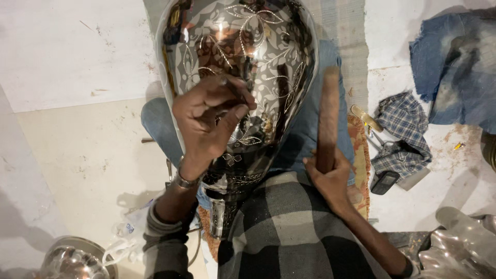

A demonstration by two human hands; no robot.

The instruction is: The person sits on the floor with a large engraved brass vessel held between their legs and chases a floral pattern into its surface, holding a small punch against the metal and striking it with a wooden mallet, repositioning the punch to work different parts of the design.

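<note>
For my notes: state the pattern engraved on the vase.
Leaves and flowers on mirror-bright silver vase, head view.

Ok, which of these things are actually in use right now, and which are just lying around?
In use:
left hand holding a thin engraving tool
engraved metal vase
right hand gripping a wooden stick

Lying about:
checked cloth
blue denim rag
small dark phone-like device
shiny bowl

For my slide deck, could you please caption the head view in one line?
Left hand holds a thin tool to an engraved metal vase; right hand grips a wooden stick.
</note>
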